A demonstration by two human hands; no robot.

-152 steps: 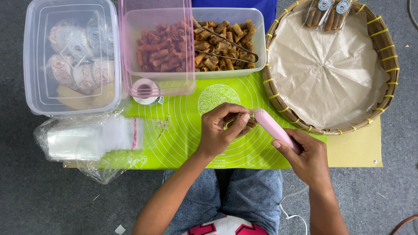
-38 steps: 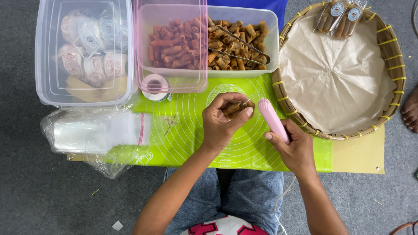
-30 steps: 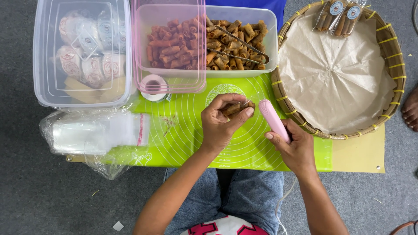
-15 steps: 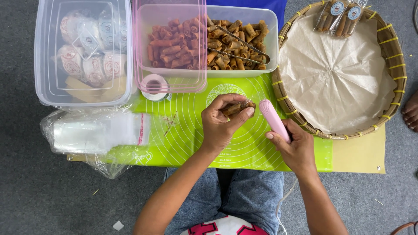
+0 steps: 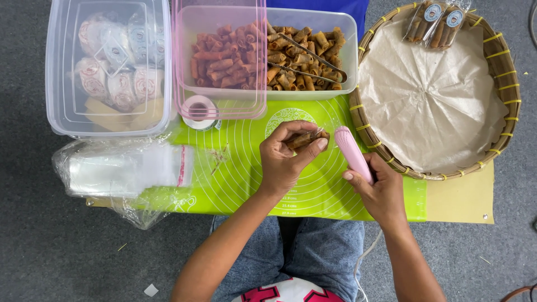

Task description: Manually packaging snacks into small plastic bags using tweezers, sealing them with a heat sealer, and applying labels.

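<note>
Left hand [image 5: 285,159] pinches a light, crinkly clear packet of brittle brown rolls [image 5: 306,137] by its end; right hand [image 5: 380,187] grips the slim pink plastic sealer [image 5: 352,154].

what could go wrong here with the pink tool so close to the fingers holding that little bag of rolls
1. The tip of the pink tool in the right hand sits right beside the left hand fingertips pinching the small clear bag of rolls; if it is a heat sealer, a slip might burn a finger.
2. The bag is held by its end only, so the rolls may spill onto the green mat.
</note>
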